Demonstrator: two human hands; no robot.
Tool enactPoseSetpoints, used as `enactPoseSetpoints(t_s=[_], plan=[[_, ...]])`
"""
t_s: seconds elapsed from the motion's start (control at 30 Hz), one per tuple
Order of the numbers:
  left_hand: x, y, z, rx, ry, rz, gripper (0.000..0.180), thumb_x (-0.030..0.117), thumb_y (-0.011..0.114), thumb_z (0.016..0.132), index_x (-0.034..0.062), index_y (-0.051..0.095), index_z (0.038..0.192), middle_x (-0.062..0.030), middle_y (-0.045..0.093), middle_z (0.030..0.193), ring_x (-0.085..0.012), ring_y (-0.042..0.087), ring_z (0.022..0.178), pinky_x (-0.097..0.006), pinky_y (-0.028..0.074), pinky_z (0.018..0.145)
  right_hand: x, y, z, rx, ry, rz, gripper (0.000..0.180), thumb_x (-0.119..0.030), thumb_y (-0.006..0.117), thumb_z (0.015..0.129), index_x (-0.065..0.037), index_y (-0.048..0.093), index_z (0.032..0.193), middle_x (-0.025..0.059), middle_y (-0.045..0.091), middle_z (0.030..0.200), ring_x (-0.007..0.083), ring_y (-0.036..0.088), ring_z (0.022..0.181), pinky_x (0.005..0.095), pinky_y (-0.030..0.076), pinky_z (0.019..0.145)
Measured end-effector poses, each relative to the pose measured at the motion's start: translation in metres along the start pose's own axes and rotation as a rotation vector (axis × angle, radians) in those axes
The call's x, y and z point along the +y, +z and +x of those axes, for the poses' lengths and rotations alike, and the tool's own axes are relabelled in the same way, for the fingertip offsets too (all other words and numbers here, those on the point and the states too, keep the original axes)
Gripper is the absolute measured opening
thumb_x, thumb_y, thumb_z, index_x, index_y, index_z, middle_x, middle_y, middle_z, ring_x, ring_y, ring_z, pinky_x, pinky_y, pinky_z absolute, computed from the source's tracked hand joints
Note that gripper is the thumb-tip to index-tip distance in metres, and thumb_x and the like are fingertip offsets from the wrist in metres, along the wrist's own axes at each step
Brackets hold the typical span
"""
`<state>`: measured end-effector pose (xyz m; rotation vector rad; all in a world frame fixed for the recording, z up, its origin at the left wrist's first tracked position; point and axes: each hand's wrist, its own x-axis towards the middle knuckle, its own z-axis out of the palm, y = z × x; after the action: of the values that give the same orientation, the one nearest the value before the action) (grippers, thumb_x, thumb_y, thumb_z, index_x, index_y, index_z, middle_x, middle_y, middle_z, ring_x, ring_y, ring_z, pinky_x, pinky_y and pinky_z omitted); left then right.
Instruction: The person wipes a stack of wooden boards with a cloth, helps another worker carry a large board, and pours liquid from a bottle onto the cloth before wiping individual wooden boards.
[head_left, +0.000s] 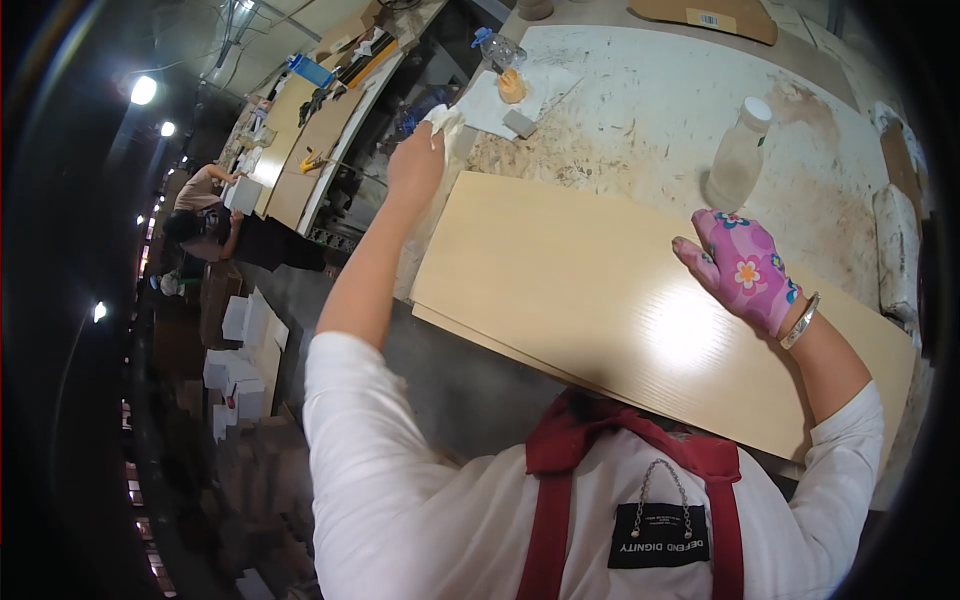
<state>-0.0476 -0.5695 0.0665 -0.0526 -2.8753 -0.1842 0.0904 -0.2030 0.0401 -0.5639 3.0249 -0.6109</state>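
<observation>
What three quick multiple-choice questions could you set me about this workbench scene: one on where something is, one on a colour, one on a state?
1. Where does the translucent plastic bottle with a white cap stand?
A. on the pale wooden board
B. on the scuffed white bench beyond the board
C. on the floor

2. What colour is the glove on the right hand?
A. pink with flowers
B. plain black
C. green

3. How is the left hand?
A. empty and flat
B. closed on a white cloth
C. gripping the bottle

Answers: 1 B, the bottle rests on the bench past the long pale wooden board. 2 A, the glove is pink and flowered. 3 B, the bare fingers bunch the white cloth at the board's far end.
</observation>
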Motion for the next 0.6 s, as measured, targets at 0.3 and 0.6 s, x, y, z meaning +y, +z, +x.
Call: enactPoseSetpoints(t_s=[0.3, 0.6], plan=[[-0.015, 0.025, -0.004, -0.046, 0.079, 0.112, 0.019, 0.021, 0.044, 0.088, 0.0034, 0.051, 0.092, -0.0217, 0.062, 0.079, -0.04, 0.059, 0.077, -0.05, 0.045, 0.069, 0.001, 0.003, 0.004, 0.067, -0.065, -0.009, 0.038, -0.038, 0.049, 0.087, -0.001, 0.048, 0.079, 0.0176, 0.054, 0.071, 0.0353, 0.055, 0.069, 0.0432, 0.044, 0.062], [-0.037, 0.031, -0.001, -0.064, 0.203, 0.142, 0.023, 0.025, 0.047, 0.087, 0.0041, 0.056, 0.093, -0.0211, 0.063, 0.085, -0.0373, 0.061, 0.082, -0.049, 0.047, 0.07, -0.004, 0.001, -0.002, 0.045, -0.051, -0.018, 0.038, -0.038, 0.05, 0.086, -0.001, 0.048, 0.079, 0.0177, 0.054, 0.072, 0.035, 0.055, 0.069, 0.0437, 0.043, 0.062]])
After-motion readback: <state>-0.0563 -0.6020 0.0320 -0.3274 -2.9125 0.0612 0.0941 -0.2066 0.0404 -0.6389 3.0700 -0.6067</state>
